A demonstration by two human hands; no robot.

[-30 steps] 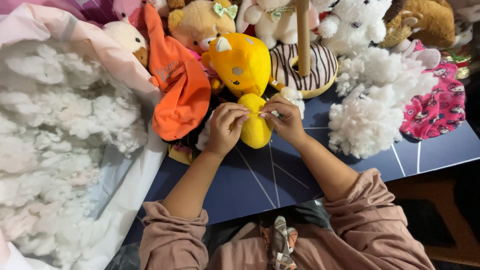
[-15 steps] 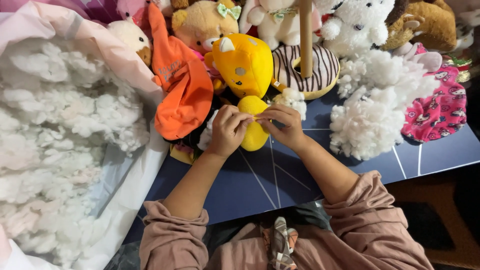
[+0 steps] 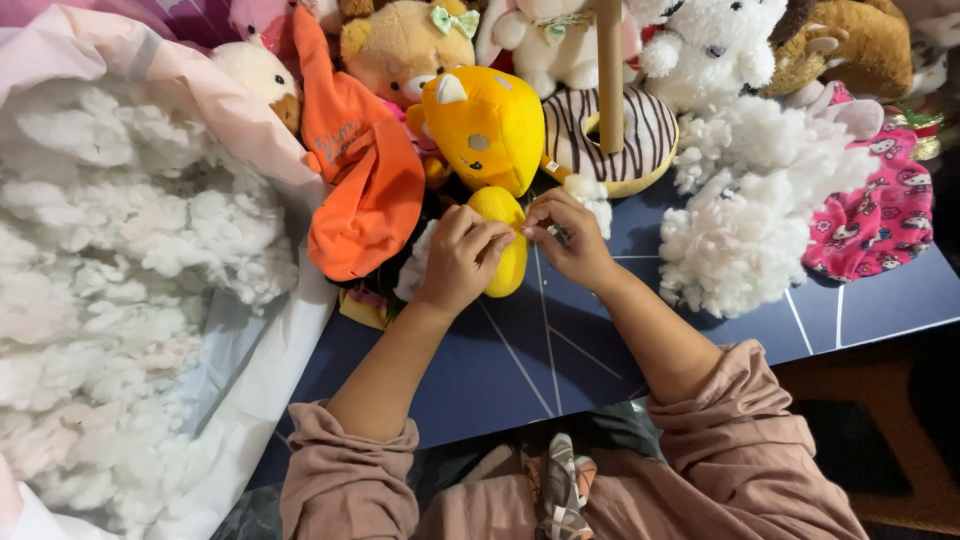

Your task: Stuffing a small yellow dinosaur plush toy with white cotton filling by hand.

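Little has moved since the earlier frames: both hands remain gathered at the lower part of the yellow plush toy (image 3: 497, 215), with only a slight shift of the fingers. Left hand (image 3: 462, 258), fingers curled closed over the toy's yellow body, thumb and forefinger pinched at its seam; the wrist is bent inward and the forearm runs down to a rolled pink sleeve (image 3: 350, 478). Right hand (image 3: 566, 238), fingertips drawn together in a tight pinch just beside the left thumb, touching the toy's edge; whether a needle or thread lies between them cannot be told. The right forearm angles in from the lower right. The toy lies on the dark blue table (image 3: 560, 360), its head toward the pile of stuffed animals, its body under the hands. An orange fabric piece (image 3: 362, 170) lies to its left, a striped doughnut-shaped cushion (image 3: 645, 135) on a wooden post (image 3: 610, 70) behind it. Loose white stuffing (image 3: 745, 210) sits to the right, near the right wrist; a large bag of white stuffing (image 3: 120, 290) fills the left.
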